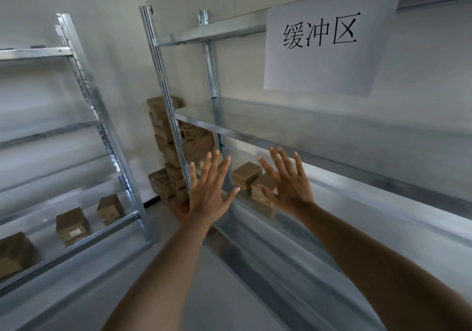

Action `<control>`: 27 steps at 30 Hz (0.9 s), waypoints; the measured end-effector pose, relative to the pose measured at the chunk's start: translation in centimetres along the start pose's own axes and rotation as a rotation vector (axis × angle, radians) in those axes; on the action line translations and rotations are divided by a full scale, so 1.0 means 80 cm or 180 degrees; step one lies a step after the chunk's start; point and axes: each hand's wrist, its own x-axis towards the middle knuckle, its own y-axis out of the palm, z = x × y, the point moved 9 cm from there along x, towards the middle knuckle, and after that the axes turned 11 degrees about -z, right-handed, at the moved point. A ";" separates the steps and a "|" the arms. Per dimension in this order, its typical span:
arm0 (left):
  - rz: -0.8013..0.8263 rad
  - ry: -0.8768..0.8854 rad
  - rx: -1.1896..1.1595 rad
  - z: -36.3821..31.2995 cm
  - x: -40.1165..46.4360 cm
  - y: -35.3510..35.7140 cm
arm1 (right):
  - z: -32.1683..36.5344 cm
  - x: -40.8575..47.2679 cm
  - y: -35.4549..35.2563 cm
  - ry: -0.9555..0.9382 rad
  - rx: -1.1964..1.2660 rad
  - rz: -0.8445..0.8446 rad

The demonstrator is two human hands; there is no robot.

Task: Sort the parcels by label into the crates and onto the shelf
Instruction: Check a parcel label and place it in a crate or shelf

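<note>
Parcels (pixel 246 178), two brown cardboard ones, sit side by side on a lower level of the metal shelf (pixel 255 128), under the level below the white paper sign (pixel 324 49). My left hand (pixel 208 190) and right hand (pixel 287 183) are raised before them, arms stretched forward, fingers spread wide and straight, holding nothing. My right thumb overlaps the nearer parcel. More boxes (pixel 168 146) are stacked behind the shelf's post.

The right hand (pixel 288 185) covers part of a parcel (pixel 263 194); at nine o'clock another parcel (pixel 14 254) is cut by the edge
</note>
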 end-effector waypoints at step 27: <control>0.0635 0.0679 -0.0373 0.057 0.088 0.259 | -0.058 0.001 0.231 0.0742 -0.0285 0.1019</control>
